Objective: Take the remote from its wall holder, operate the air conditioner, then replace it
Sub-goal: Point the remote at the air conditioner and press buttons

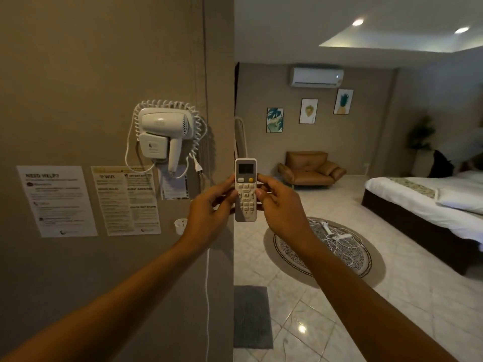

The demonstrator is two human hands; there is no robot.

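Item: remote (pixel 245 189), upright, buttons toward me, clamped between my left hand (pixel 209 205) fingers and right hand (pixel 278 202) fingers at its edges.

Both hands hold a white remote (pixel 245 189) upright at the centre: the left hand (pixel 209 212) grips its left edge, the right hand (pixel 281 205) its right edge, thumb on the buttons. The air conditioner (pixel 316 77) hangs at one o'clock; a hair dryer (pixel 163 131) is mounted at ten o'clock.
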